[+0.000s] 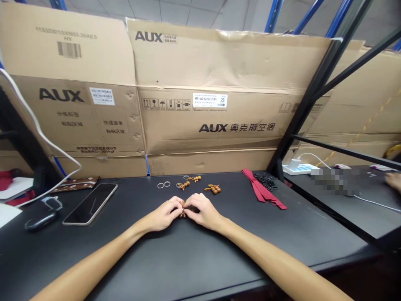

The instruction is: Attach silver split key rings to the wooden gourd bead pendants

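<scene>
My left hand [166, 214] and my right hand [203, 210] meet over the middle of the black table, both closed in a pinch. Between their fingertips is a small brown wooden gourd charm [183, 215], mostly hidden by the fingers; a metallic glint shows beside it. Just beyond the hands lies a gourd charm with a key ring [185, 184], and another ringed gourd charm [196, 179] is behind it. A third wooden gourd charm [215, 189] with an orange cord rests to the right. Two bare key rings [163, 184] lie side by side at the left.
Red ribbon strips [263, 190] and a pile of black clasps or cords [265, 182] lie at the right. A phone [90, 205], a dark mouse-shaped object [40, 220] and a white cable [40, 129] are at the left. Cardboard [206, 138] walls the back. Another person's hand [393, 181] shows far right.
</scene>
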Demonstrator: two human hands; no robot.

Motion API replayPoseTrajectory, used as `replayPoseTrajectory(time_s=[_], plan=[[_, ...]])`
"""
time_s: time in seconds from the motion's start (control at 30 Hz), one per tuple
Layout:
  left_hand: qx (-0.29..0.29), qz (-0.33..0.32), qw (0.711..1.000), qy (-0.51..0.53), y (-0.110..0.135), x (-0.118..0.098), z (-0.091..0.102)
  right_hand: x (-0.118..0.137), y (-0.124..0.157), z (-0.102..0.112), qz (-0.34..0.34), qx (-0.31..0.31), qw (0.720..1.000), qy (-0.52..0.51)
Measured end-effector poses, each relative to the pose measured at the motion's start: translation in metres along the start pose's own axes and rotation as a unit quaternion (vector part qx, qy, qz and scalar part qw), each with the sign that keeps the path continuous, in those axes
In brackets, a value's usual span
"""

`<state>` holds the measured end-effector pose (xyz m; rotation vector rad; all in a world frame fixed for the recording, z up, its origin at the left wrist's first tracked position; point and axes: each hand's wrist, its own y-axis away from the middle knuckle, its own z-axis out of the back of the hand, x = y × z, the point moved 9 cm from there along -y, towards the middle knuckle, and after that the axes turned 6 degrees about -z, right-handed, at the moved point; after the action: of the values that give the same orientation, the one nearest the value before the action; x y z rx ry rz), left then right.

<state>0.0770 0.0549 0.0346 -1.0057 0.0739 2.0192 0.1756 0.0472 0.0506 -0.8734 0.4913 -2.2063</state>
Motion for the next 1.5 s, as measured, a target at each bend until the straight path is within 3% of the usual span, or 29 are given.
replayPoseTrajectory(time_s=[0.33,0.53,0.8,1.03,1.27,1.5], plan=[[0.002,-0.018,1.0,-0.023,0.001,-0.002,0.0,-0.008,-0.001,-0.005,-0.041,0.018,0.997,0.057],[0.003,-0.017,0.989,-0.144,0.006,0.001,0.004,-0.032,0.003,0.001,-0.111,0.037,0.987,0.109],[0.023,-0.029,0.981,-0.189,0.006,-0.001,0.002,-0.026,0.003,-0.004,-0.071,0.071,0.99,0.104],[0.002,-0.024,0.98,-0.197,0.011,0.003,0.01,-0.028,0.002,0.0,-0.062,0.056,0.993,0.081],[-0.041,-0.036,0.974,-0.22,0.012,-0.001,0.012,-0.017,0.004,-0.005,-0.034,0.078,0.995,0.059],[-0.027,-0.042,0.981,-0.19,0.01,0.004,0.009,-0.025,0.002,-0.004,-0.047,0.064,0.995,0.062]])
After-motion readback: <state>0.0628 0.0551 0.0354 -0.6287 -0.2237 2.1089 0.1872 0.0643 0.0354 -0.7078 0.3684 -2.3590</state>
